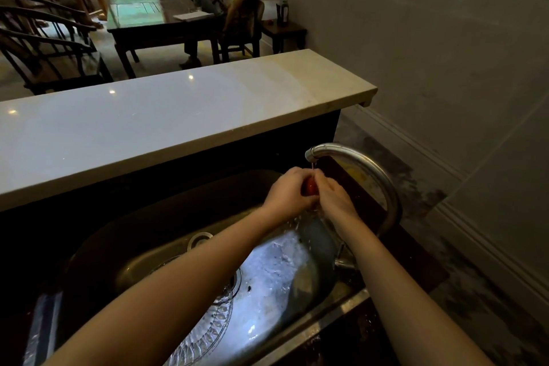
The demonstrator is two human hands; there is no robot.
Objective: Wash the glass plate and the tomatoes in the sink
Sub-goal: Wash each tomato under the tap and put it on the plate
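Observation:
A red tomato (310,186) is pressed between my left hand (289,192) and my right hand (332,196), right under the spout of the curved steel faucet (371,169). Water runs down over the tomato and both hands and splashes into the steel sink (124,246) below. The patterned glass plate (208,333) lies in the sink bottom near the front edge, partly hidden under my left forearm. Only a small strip of the tomato shows between my fingers.
A white stone counter (166,116) rises behind the sink. A tiled wall (445,38) stands to the right. Beyond the counter a person sits at a dark table (148,21) among wooden chairs (44,47). The sink's drain (200,239) shows left of my arms.

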